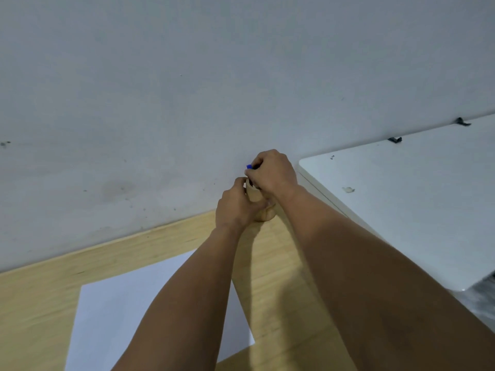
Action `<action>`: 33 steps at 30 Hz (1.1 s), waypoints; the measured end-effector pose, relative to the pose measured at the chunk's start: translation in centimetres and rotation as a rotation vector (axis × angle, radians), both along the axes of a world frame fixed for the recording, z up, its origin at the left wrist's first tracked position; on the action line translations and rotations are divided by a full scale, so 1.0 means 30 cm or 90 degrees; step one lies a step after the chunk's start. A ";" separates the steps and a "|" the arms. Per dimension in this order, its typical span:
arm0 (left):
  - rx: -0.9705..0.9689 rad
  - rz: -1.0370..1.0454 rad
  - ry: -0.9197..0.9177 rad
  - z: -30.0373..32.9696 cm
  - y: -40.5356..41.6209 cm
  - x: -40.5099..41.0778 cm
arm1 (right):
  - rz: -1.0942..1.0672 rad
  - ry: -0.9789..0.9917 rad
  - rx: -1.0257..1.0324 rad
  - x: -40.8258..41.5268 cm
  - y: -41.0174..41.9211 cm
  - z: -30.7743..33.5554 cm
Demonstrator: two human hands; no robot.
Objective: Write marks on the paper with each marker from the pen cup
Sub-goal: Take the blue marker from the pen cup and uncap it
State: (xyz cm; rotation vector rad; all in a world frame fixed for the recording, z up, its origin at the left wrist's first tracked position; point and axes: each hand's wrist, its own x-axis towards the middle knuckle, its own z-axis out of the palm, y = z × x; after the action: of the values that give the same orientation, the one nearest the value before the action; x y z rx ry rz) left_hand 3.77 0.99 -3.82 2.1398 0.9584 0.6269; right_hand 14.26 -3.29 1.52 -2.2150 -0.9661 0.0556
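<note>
One paper [150, 311]: white sheet on the wooden desk [40, 303], nearest, under both forearms, well short of the fingers.
Left hand [235, 207]: fingers wrapped around the tan pen cup [254, 195].
Right hand [273, 171]: fingers closed over the cup's mouth, pinching one blue marker [249, 166].
Edges: cup near the wall [187, 76]; white table [401, 196] right of the fingers.

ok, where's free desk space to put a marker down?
Free: wood strip between wall and paper, left of both forearms; also the white side table. Crowded: the far corner, where both hands close around the pen cup.
</note>
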 end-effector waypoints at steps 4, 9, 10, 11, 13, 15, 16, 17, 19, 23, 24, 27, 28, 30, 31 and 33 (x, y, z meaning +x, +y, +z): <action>0.001 0.003 -0.011 -0.004 -0.005 -0.001 | -0.011 0.068 0.089 -0.003 -0.008 0.036; -0.004 0.008 -0.013 0.003 -0.015 -0.001 | -0.002 0.144 0.266 0.005 -0.029 0.169; -0.006 0.005 -0.008 0.008 -0.017 -0.005 | -0.001 0.150 0.291 0.008 -0.037 0.201; -0.009 0.000 -0.003 0.015 -0.019 -0.011 | 0.000 0.152 0.307 0.009 -0.047 0.232; -0.013 -0.013 -0.005 0.035 -0.023 -0.028 | 0.007 0.164 0.331 0.009 -0.067 0.282; 0.004 -0.014 -0.002 0.070 -0.028 -0.056 | 0.038 0.186 0.348 0.000 -0.086 0.315; 0.025 -0.005 0.018 0.093 -0.028 -0.078 | 0.056 0.196 0.354 -0.012 -0.098 0.328; 0.047 0.009 0.043 0.120 -0.025 -0.104 | 0.071 0.214 0.365 -0.028 -0.113 0.338; 0.068 0.042 0.064 0.184 -0.014 -0.169 | 0.101 0.286 0.382 -0.080 -0.142 0.344; 0.087 0.103 0.025 0.310 -0.006 -0.342 | 0.151 0.374 0.262 -0.218 -0.166 0.274; 0.090 0.118 0.012 0.331 -0.007 -0.393 | 0.172 0.415 0.233 -0.260 -0.171 0.250; 0.058 0.141 -0.022 0.355 -0.014 -0.563 | 0.264 0.490 0.159 -0.391 -0.194 0.190; 0.042 0.141 -0.033 0.352 -0.019 -0.621 | 0.300 0.500 0.137 -0.435 -0.203 0.174; 0.031 0.136 -0.040 0.341 -0.032 -0.729 | 0.353 0.530 0.096 -0.519 -0.205 0.140; 0.026 0.130 -0.034 0.334 -0.040 -0.774 | 0.370 0.541 0.077 -0.557 -0.201 0.123; 0.006 0.114 -0.032 0.314 -0.047 -0.854 | 0.397 0.545 0.056 -0.632 -0.187 0.091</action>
State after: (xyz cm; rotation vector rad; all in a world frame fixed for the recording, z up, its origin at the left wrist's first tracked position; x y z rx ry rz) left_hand -21.84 -0.42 5.60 2.0512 1.1287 0.7708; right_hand -4.71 -8.90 4.26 -1.4676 -1.0532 1.1139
